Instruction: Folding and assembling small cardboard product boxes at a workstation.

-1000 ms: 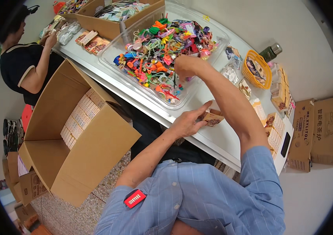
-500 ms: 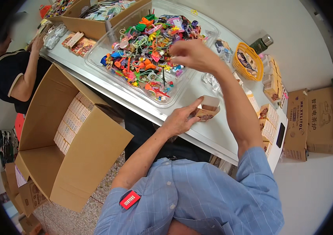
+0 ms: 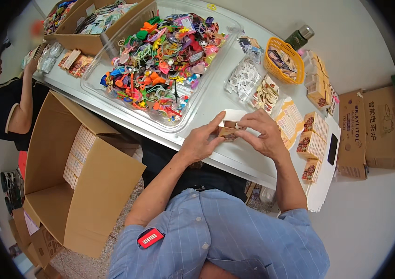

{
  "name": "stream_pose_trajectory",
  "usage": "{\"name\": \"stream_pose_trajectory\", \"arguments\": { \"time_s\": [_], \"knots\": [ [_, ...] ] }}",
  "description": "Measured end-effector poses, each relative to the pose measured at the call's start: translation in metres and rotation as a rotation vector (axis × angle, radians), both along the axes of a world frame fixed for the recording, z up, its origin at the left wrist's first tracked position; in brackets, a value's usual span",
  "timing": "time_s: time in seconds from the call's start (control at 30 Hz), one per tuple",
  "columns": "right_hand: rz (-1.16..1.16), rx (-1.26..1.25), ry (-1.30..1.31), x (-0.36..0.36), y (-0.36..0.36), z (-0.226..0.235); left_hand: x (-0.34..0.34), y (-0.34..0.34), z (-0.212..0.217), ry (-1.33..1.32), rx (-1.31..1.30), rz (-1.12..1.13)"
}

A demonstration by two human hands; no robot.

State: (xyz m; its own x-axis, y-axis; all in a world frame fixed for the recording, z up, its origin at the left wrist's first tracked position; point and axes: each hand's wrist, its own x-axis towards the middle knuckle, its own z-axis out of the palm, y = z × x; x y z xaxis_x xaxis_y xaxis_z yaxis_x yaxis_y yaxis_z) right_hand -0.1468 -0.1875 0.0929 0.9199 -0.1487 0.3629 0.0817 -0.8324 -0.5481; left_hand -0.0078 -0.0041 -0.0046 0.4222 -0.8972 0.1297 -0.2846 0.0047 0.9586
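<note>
Mid-frame, both hands, left hand (image 3: 200,142) and right hand (image 3: 263,135), pinched a small brown cardboard packet (image 3: 229,133) with its white flap open; finished packets (image 3: 77,156) half-filled the big carton lower left.

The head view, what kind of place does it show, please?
Probably a small packing workroom: a clear tray heaped with colourful toys, stacks of small printed boxes on the white table, and a large carton half filled with packed boxes.

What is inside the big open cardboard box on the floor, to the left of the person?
Inside the cardboard box, rows of small pale cartons are stacked along the far wall. The rest shows bare cardboard. The near flap hides the near corner.
</note>
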Motion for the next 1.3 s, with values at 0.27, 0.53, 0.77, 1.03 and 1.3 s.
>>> {"name": "stream_pose_trajectory", "arguments": {
  "time_s": [0.27, 0.53, 0.77, 1.03, 1.3],
  "knots": [
    [0.056, -0.193, 0.344, 0.009, 0.016, 0.032, 0.001, 0.002, 0.001, 0.002, -0.025, 0.016],
    [-0.022, -0.011, 0.118, 0.074, 0.012, 0.065, 0.002, 0.006, 0.003, -0.01, -0.053, 0.011],
    [0.496, -0.375, 0.326, 0.236, 0.014, 0.018, 0.003, 0.006, 0.004, 0.015, -0.013, -0.018],
    [0.632, -0.646, 0.784, 0.277, 0.028, -0.011, 0.003, 0.008, 0.006, 0.006, -0.026, -0.022],
    [0.334, 0.072, 0.19, 0.193, 0.002, 0.062, 0.006, 0.008, 0.004, 0.046, -0.039, -0.026]
  ]
}}
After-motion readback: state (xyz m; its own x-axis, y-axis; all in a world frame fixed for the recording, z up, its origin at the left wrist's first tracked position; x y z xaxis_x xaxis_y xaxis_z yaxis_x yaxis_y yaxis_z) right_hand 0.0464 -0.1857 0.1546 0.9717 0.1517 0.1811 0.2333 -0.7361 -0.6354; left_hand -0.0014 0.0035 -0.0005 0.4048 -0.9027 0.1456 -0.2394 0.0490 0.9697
